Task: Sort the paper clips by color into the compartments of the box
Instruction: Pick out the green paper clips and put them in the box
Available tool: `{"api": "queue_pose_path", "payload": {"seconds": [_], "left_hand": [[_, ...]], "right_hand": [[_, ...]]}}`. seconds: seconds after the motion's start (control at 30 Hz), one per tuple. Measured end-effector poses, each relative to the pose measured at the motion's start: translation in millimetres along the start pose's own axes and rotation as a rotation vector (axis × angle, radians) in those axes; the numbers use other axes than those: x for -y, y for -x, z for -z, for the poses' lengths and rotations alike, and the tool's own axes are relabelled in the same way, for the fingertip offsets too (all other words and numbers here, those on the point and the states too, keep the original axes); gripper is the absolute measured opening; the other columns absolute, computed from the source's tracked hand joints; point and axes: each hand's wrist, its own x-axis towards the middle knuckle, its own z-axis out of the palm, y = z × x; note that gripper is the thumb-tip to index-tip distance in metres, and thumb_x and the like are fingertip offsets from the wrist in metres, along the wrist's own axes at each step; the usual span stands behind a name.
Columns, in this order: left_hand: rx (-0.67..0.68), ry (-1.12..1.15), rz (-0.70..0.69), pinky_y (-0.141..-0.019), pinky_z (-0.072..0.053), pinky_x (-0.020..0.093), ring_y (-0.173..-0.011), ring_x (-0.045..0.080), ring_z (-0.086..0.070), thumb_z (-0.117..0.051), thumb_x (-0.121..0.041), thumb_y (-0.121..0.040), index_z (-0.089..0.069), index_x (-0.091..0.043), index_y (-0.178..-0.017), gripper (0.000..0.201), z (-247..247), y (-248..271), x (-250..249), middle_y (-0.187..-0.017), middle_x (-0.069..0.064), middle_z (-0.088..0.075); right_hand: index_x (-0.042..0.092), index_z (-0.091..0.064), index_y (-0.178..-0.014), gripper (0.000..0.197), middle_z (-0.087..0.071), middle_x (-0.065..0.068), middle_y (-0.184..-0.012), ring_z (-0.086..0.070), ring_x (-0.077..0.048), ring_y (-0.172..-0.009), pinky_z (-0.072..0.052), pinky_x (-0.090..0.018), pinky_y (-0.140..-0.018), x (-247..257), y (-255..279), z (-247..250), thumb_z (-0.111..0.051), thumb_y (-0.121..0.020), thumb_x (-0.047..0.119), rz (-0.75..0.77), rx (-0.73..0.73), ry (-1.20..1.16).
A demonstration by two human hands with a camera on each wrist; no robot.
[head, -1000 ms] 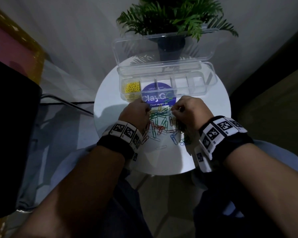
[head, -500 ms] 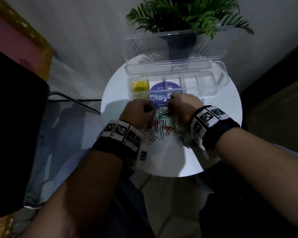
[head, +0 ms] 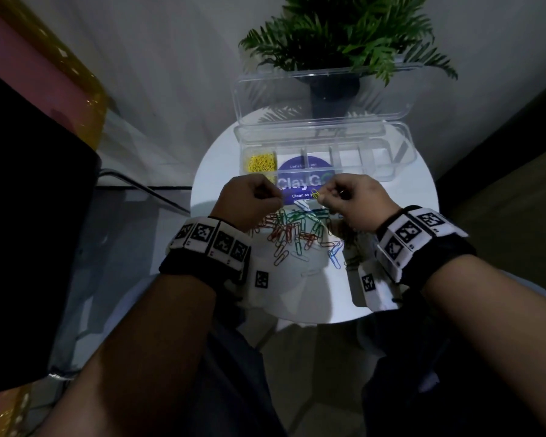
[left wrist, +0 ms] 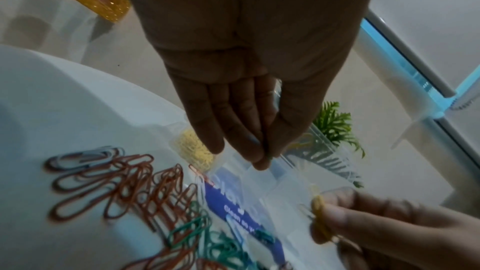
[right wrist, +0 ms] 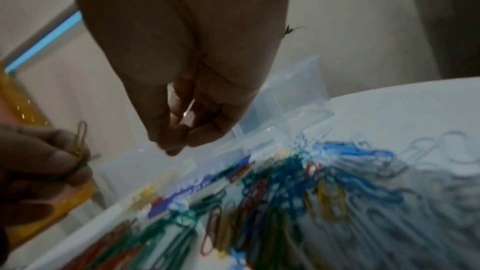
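Note:
Mixed red, green, blue, yellow and white paper clips (head: 297, 231) lie in a heap on the round white table (head: 397, 200). Behind the heap stands the clear compartment box (head: 375, 171) with its lid raised. Its leftmost compartment holds yellow clips (head: 260, 162). Both hands hover above the far edge of the heap. My right hand (head: 320, 197) pinches yellow clips (left wrist: 318, 206) between thumb and fingers. My left hand (head: 279, 200) pinches a yellow clip (right wrist: 82, 137), its fingertips pressed together (left wrist: 263, 157).
A purple round sticker (head: 306, 181) shows through the box floor. A potted green plant (head: 334, 89) stands behind the raised lid. To the left is a dark chair (head: 29, 216); floor lies beyond the table edge on the right.
Both hands have lifted off the heap and now sit a little higher, near the box front, each pinching yellow clips. The head view has shifted slightly.

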Motion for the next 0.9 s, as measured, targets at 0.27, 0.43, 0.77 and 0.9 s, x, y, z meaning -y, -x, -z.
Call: {"api": "queue_pose_path", "payload": {"seconds": [0.27, 0.43, 0.77, 0.9], "left_hand": [[-0.087, 0.142, 0.004, -0.072, -0.052, 0.036, -0.062, 0.018, -0.059, -0.069, -0.008, -0.076, -0.064, -0.022, -0.066, 0.018, 13, -7, -14, -0.070, 0.008, -0.068], [-0.255, -0.079, -0.059, -0.078, -0.050, 0.028, -0.075, 0.018, -0.060, -0.062, -0.015, -0.079, -0.070, -0.017, -0.082, 0.009, 19, -36, -22, -0.079, 0.005, -0.068], [-0.390, -0.315, -0.149, -0.075, -0.036, 0.011, -0.063, 0.012, -0.051, -0.057, -0.013, -0.086, -0.070, -0.018, -0.098, 0.019, 23, -22, -4, -0.086, 0.001, -0.063], [-0.324, -0.320, -0.074, -0.068, -0.036, 0.016, -0.052, 0.001, -0.046, -0.056, -0.015, -0.087, -0.070, -0.022, -0.093, 0.017, 28, -6, 8, -0.079, -0.006, -0.057]], "right_hand": [[0.005, -0.061, -0.087, 0.012, -0.061, -0.011, -0.071, -0.064, -0.006, -0.052, -0.056, -0.015, -0.060, 19, 13, 13, -0.061, -0.082, -0.006, -0.132, 0.056, -0.508], [0.001, -0.063, -0.092, 0.011, -0.060, -0.010, -0.071, -0.063, -0.005, -0.052, -0.057, -0.015, -0.063, 32, 6, 11, -0.063, -0.082, -0.003, -0.133, 0.038, -0.478], [0.013, -0.064, -0.077, 0.015, -0.058, 0.001, -0.061, -0.063, -0.012, -0.058, -0.058, -0.039, -0.079, 76, -34, -10, -0.064, -0.081, -0.001, -0.007, 0.026, -0.245], [0.007, -0.067, -0.089, 0.010, -0.061, 0.002, -0.067, -0.067, -0.017, -0.066, -0.059, -0.040, -0.080, 97, -46, -22, -0.062, -0.083, 0.000, 0.008, 0.022, -0.193]]}}
